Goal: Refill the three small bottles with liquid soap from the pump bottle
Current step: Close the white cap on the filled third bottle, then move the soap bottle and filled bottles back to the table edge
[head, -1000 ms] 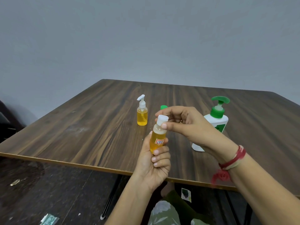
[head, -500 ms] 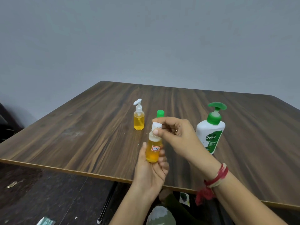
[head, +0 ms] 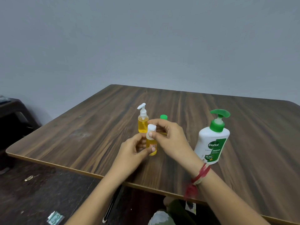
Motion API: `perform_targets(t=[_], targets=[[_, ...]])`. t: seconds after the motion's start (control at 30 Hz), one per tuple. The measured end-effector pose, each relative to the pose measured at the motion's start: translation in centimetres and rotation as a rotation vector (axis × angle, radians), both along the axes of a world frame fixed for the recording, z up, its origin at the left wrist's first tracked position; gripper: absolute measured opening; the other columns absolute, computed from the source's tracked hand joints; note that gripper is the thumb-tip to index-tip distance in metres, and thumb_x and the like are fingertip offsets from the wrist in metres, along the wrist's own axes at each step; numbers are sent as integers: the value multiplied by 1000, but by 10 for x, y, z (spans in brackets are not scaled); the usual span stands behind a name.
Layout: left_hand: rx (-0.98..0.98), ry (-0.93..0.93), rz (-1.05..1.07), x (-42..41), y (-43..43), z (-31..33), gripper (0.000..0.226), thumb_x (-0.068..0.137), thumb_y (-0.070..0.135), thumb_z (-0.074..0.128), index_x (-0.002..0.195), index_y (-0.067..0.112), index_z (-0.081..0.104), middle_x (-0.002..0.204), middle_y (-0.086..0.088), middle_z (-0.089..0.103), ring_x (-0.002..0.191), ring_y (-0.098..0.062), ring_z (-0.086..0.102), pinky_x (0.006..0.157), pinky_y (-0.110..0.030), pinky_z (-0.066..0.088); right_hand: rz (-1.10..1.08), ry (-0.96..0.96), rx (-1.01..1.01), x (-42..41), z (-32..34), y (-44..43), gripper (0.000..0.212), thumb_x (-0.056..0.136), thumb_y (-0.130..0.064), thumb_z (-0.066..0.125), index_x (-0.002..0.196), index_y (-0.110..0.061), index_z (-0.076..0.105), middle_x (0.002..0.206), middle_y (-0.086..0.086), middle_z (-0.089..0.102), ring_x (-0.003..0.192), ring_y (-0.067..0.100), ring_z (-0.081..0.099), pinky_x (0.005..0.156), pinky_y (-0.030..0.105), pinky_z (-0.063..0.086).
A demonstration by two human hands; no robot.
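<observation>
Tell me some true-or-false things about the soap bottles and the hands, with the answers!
1. The left hand holds a small labelled bottle of yellow liquid. True.
2. The right hand presses down the big pump bottle. False: it pinches the white cap on the small labelled bottle.
3. The big pump bottle lies on its side. False: it stands upright on the table.
4. A little bottle with a white pump stands behind the hands. True.
</observation>
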State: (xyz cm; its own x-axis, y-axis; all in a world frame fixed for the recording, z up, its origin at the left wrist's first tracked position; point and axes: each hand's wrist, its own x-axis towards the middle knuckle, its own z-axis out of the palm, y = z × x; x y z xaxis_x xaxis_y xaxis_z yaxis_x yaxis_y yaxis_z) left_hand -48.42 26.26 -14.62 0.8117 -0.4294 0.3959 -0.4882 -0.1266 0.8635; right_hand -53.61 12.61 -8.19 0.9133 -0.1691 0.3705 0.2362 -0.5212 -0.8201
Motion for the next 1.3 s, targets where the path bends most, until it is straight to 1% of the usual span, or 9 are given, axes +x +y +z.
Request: perform_targets(t=[0.2, 0.43, 0.5, 0.6, 0.73, 0.83, 0.93, 1.17, 1.3], targets=[[140, -55, 150, 20, -7, -1, 33, 75, 10, 77, 93, 34, 65, 87, 18, 72, 86, 7, 65, 80, -14, 49, -3, 34, -61, 15, -8, 5, 35, 86, 4, 55, 117, -9, 63, 105, 11, 65, 88, 19, 60, 57, -3, 39], [157, 66, 151, 38, -10, -2, 28, 75, 4, 76, 92, 24, 67, 89, 8, 73, 85, -3, 69, 83, -21, 53, -44, 99, -77, 40, -17, 8, 36, 87, 0, 54, 119, -14, 61, 97, -1, 61, 85, 11, 56, 64, 2, 37], [159, 85, 145, 42, -10, -5, 28, 76, 5, 75, 91, 26, 66, 88, 6, 73, 85, -7, 70, 83, -25, 55, -50, 98, -65, 44, -18, 9, 37, 88, 1, 52, 120, -16, 61, 103, -3, 61, 89, 7, 55, 73, 6, 40], [128, 120, 136, 45, -9, -7, 26, 76, 5, 75, 92, 24, 67, 87, 3, 73, 85, -13, 70, 83, -30, 55, -58, 87, -77, 46, -20, 10, 36, 87, 2, 51, 119, -15, 59, 109, 1, 65, 99, 13, 60, 91, 24, 48], [102, 180, 139, 45, -7, -14, 35, 72, 6, 80, 101, 22, 65, 95, 6, 70, 90, -11, 67, 81, -23, 53, -84, -29, -136, 28, -23, 8, 42, 81, 1, 57, 119, -17, 57, 106, -6, 62, 104, 14, 59, 94, 33, 47], [93, 88, 304, 38, -3, -14, 65, 63, 12, 87, 117, 26, 56, 116, 4, 54, 100, -9, 56, 75, -19, 48, -129, -142, -143, 7, -15, -3, 44, 80, -3, 62, 121, -18, 56, 104, -10, 54, 106, 12, 57, 94, 33, 48], [-29, -67, 403, 16, -2, 3, 62, 66, 13, 85, 119, 26, 54, 115, 5, 49, 97, -9, 51, 73, -15, 43, -157, -220, -128, -14, 4, -16, 42, 82, -5, 62, 122, -16, 56, 109, -3, 58, 105, 10, 58, 95, 31, 49], [-162, -124, 195, -28, -40, 32, 41, 76, 10, 77, 108, 25, 57, 110, 2, 58, 94, -1, 57, 74, -13, 46, -252, -369, -77, -60, 33, -36, 35, 82, -1, 61, 115, -13, 59, 107, 1, 62, 103, 4, 58, 88, 11, 46], [-129, -63, 58, -45, -66, 29, 39, 78, 13, 76, 104, 31, 54, 115, 2, 58, 103, -1, 56, 77, -7, 45, -339, -380, -39, -86, 33, -47, 33, 82, -6, 61, 112, -18, 61, 103, -4, 63, 98, 1, 60, 86, 16, 49]])
